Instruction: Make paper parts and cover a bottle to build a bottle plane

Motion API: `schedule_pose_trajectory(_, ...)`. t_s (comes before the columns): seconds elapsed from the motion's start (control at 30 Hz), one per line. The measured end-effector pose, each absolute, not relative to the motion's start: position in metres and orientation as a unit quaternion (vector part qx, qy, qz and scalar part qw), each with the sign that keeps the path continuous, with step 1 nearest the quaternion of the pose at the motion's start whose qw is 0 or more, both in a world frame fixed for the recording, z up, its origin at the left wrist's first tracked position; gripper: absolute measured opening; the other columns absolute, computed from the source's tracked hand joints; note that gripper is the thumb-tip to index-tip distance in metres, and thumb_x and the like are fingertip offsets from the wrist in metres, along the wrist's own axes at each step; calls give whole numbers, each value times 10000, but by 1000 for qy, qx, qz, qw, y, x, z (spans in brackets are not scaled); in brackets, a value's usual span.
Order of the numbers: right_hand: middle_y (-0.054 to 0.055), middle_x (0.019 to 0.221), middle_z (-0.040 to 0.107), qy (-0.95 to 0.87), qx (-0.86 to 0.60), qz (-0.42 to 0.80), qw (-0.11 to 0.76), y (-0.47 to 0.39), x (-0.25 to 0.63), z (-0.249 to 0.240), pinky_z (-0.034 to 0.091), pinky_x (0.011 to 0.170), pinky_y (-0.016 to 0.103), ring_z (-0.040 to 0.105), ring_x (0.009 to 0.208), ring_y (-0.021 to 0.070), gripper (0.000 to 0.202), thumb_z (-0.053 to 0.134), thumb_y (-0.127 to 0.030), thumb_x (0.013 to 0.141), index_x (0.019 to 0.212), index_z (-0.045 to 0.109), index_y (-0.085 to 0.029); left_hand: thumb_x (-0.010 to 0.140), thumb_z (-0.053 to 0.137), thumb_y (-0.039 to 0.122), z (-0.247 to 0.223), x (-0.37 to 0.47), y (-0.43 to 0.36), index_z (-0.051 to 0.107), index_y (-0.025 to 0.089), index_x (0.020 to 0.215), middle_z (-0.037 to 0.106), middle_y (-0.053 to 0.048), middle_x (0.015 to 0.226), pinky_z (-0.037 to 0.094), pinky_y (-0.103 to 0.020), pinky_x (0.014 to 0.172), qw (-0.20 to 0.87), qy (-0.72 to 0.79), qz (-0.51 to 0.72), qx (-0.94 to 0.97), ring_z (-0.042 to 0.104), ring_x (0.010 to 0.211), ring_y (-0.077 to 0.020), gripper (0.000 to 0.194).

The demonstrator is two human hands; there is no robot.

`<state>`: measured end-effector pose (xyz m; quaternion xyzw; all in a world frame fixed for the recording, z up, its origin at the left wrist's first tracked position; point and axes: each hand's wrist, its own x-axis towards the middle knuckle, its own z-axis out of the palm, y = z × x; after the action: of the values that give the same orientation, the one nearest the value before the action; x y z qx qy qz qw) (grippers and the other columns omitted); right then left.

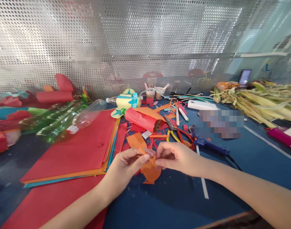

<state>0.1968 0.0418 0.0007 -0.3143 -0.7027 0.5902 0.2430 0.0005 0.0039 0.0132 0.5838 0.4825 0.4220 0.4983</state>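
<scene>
Two bare hands meet over a dark blue tabletop (174, 200). The left hand's (128, 162) grip is pinched on a piece of orange paper (142, 150), thumb against fingers, with a narrow strip poking up past the fingertips. The right hand's (176, 159) grip is also pinched, thumb and forefinger at the right side of the same paper. A rounded orange shape (151, 173) shows just below the fingers; whether it is joined to the held piece cannot be told. To the left lies a stack of coloured sheets (76, 156), red on top, with a clear plastic bottle (88, 116) and green bottles (57, 127) near its far edge. Beyond the hands, among paper scraps, lies a bottle wrapped in red paper (142, 121). On the right are a blue glue gun (211, 145) and, farther off, pale dried husks (259, 101). A perforated metal screen (145, 41) rises behind
</scene>
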Motion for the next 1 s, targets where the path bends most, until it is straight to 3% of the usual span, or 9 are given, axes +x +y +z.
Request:
schedule_pose_trajectory(0.17, 0, 715, 686, -802, -432, 321, 259, 54, 208, 14, 500, 628, 266, 662, 649, 148, 123, 595, -263, 863, 770, 534, -209, 815, 569, 388, 11, 0, 4, 679, 205, 722, 709, -18, 704, 507, -239, 643, 436, 514, 385, 630, 625, 641, -152, 233)
schedule_pose_trajectory(0.23, 1, 703, 671, -819, -488, 185, 241, 62, 215, 16, 478, 597, 277, 646, 628, 163, 110, 603, -231, 846, 769, 528, -212, 825, 555, 387, 10, 0, 5, 660, 203, 938, 694, -4, 662, 498, -249, 631, 451, 517, 382, 619, 613, 604, -148, 239)
schedule_pose_trajectory(0.3, 21, 704, 659, -820, -537, 45, 195, 69, 223, 17, 458, 575, 296, 638, 636, 192, 129, 625, -240, 821, 745, 526, -207, 835, 546, 374, 9, 0, 5, 537, 198, 1207, 691, 10, 642, 498, -263, 656, 468, 511, 386, 609, 623, 616, -153, 411)
schedule_pose_trajectory(0.4, 54, 687, 657, -806, -578, -59, 114, 75, 230, 15, 450, 551, 313, 648, 643, 229, 216, 623, -347, 827, 694, 535, -202, 849, 528, 363, 7, -1, 7, 474, 192, 1267, 701, 1, 670, 496, -273, 686, 469, 501, 383, 619, 630, 642, -154, 455)
schedule_pose_trajectory(0.5, 85, 709, 681, -803, -590, -67, 50, 75, 230, 13, 460, 553, 315, 673, 682, 254, 219, 586, -377, 860, 750, 579, -187, 842, 535, 354, 6, -2, 8, 526, 195, 1177, 708, -6, 675, 498, -267, 666, 458, 505, 392, 618, 619, 617, -148, 371)
schedule_pose_trajectory(0.7, 132, 807, 718, -803, -594, -43, 23, 72, 224, 9, 471, 609, 322, 697, 756, 286, 128, 593, -249, 858, 929, 585, -143, 853, 517, 339, 8, -1, 7, 520, 196, 1207, 687, 3, 660, 483, -256, 650, 455, 504, 394, 619, 596, 619, -142, 382)
schedule_pose_trajectory(0.83, 134, 796, 712, -800, -599, -19, 39, 71, 223, 9, 448, 598, 308, 700, 739, 282, 100, 527, -173, 872, 963, 525, -132, 845, 529, 322, 8, -2, 9, 483, 206, 1256, 649, 33, 660, 468, -236, 634, 455, 512, 395, 612, 577, 622, -129, 429)
schedule_pose_trajectory(1.0, 52, 721, 669, -794, -599, 41, 99, 76, 229, 14, 407, 530, 266, 664, 633, 214, 91, 477, -237, 909, 973, 444, -181, 810, 581, 345, 8, -7, 15, 542, 192, 1055, 649, 26, 662, 458, -248, 636, 454, 530, 410, 587, 593, 658, -144, 292)
